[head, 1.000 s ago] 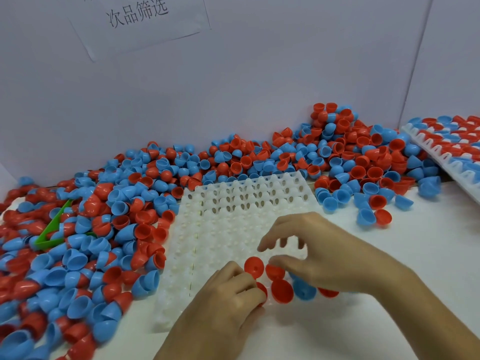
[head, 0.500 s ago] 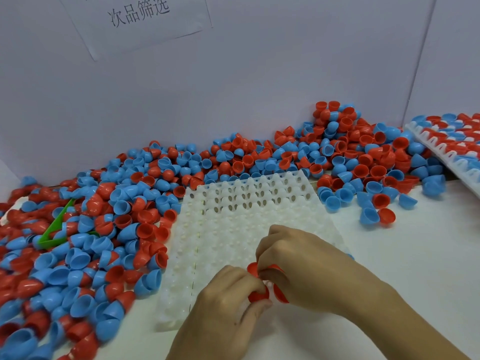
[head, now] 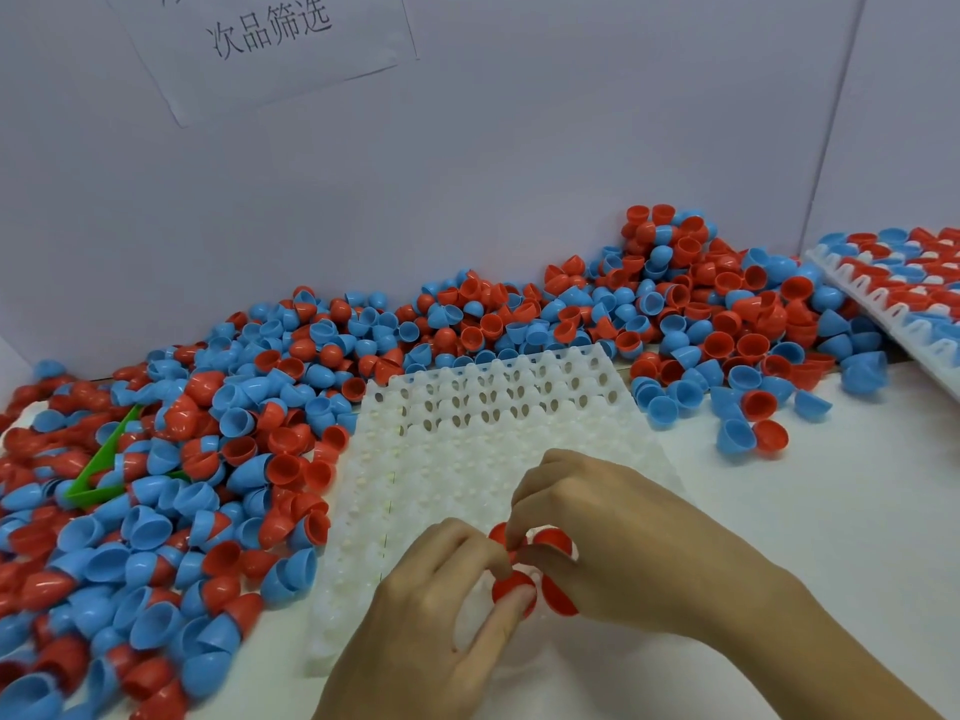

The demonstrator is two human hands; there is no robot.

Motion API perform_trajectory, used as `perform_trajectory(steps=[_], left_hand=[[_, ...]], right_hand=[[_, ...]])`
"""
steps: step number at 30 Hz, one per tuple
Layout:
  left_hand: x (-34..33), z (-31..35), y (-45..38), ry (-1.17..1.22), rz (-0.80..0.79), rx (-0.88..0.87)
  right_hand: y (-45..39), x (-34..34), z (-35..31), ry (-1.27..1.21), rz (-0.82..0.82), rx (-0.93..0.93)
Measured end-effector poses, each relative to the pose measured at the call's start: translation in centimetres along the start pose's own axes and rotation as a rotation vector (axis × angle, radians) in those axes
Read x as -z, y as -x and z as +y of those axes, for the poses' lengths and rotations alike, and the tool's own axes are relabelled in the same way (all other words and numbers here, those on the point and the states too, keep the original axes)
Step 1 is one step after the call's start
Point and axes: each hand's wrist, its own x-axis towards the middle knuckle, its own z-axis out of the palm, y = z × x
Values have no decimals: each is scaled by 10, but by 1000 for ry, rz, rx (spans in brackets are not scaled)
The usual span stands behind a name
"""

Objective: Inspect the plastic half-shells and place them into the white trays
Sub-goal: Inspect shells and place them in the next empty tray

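Shells [head: 270, 459] mostly lie unsorted in the far heap; my near tray [head: 498, 423] looks almost bare, while the far-right tray [head: 904, 304] is full. My left hand [head: 431, 610] pinches a red shell [head: 511, 589], and my right hand [head: 618, 543] curls its fingers round others.

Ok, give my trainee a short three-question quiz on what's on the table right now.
1. True or false: the white tray under the hands is already full of shells.
2. What colour are the half-shells that the left hand and right hand hold?
3. The green tool lies: A) in the left pile, B) on the tray, C) in a hand?

Key: 1 false; 2 red; 3 A.
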Motion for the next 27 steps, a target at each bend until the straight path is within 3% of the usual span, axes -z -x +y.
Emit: perform_trajectory(steps=[6,11,15,22,27], left_hand=[[18,-13,-37,-70,76,32],[15,-50,-127,-128,-34,215],[-14,-84,-210,-263,-151,390],[-62,-133,-292,-473,-427,610],[-82,-149,-307,-522,-363,678]], right_hand=[[1,8,28,-258,167,-100],[7,14,80,-430,675,-328],[20,14,108,-482,899,-479],[21,4,122,-495,920,-532],[20,-2,130,-456,898,-533]])
